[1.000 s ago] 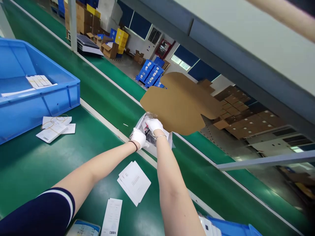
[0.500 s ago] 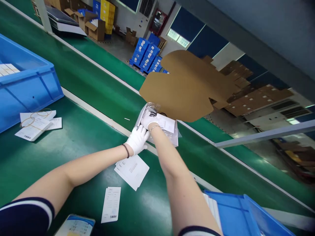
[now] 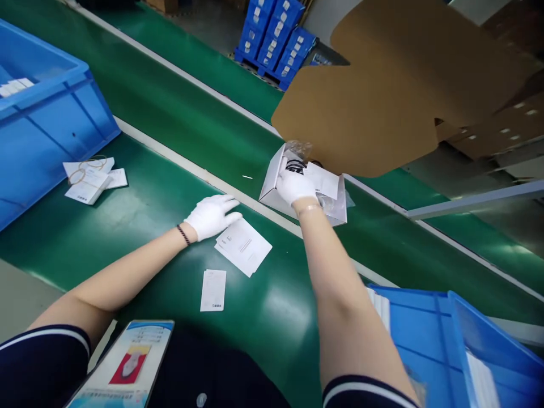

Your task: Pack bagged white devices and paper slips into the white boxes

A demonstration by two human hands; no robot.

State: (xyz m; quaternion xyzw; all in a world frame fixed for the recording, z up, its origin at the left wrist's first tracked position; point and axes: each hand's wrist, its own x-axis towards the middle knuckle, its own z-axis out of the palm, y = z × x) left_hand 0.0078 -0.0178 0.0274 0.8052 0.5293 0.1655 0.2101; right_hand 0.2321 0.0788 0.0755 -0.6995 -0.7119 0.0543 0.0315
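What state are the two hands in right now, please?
Left hand: open, by the white leaflets; nothing visibly held.
Right hand: at the open white box; whether it grips anything cannot be told.

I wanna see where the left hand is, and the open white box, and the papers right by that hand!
Left hand (image 3: pixel 212 217): head view, back of the glove.
Box (image 3: pixel 271 180): head view, white side wall.
Papers (image 3: pixel 245 247): head view, middle of the top sheet.
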